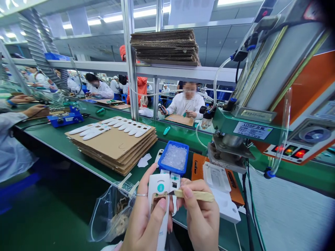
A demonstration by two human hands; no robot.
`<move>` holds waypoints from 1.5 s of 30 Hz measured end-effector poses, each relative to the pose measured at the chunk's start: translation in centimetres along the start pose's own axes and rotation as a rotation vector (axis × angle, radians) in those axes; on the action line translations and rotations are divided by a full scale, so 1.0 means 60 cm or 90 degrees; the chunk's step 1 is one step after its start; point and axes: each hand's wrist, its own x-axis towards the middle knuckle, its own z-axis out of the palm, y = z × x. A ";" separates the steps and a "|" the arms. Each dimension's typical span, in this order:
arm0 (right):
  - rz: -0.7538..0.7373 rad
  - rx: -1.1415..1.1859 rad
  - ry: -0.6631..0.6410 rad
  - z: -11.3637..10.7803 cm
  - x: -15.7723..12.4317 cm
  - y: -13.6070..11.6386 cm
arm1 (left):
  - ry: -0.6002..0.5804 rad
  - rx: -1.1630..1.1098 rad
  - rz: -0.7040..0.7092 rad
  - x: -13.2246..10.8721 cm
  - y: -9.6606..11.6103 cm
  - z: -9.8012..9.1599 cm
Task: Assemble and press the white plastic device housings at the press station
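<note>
Our left hand (142,216) is curled closed around a white plastic casing (159,205) with a round teal mark, holding it upright, with a ring (141,195) on one finger. Our right hand (201,218) is closed in a pinch on a flat wooden stick (196,195), whose far end reaches in front of the casing; we cannot tell whether it touches.

Just beyond the hands, a small white part (175,182) stands at the edge of a blue tray (173,157) of clear granules. To the left, a clear plastic bag (111,212) of scraps hangs at the bench (42,131) edge. Past it, long white casings (110,129) lie in rows on a cardboard stack (112,148).

To the right, a white fixture (218,181) sits on an orange plate beside the hands, under a bulky press (277,83) that blocks that side of our view. Ahead, a metal shelf post (131,59) and a shelf carrying more cardboard (164,47) stand between us and a co-worker (187,104) across the bench. Farther left sits a blue soldering station (65,118).
</note>
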 end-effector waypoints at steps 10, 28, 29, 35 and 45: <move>-0.165 -0.087 0.103 0.001 -0.014 0.010 | 0.002 -0.065 -0.038 0.006 0.003 -0.001; 0.001 -0.004 0.059 0.007 -0.005 0.010 | -0.008 -0.025 0.008 0.003 -0.012 -0.002; 0.059 0.061 0.050 0.008 -0.004 0.012 | -0.028 -0.060 -0.023 0.005 -0.013 -0.004; -0.033 0.031 0.079 0.016 -0.027 0.022 | -0.072 -0.152 -0.055 0.018 -0.026 -0.019; -0.148 -0.109 0.178 0.020 -0.026 0.000 | 0.014 -0.136 -0.070 0.003 0.002 -0.001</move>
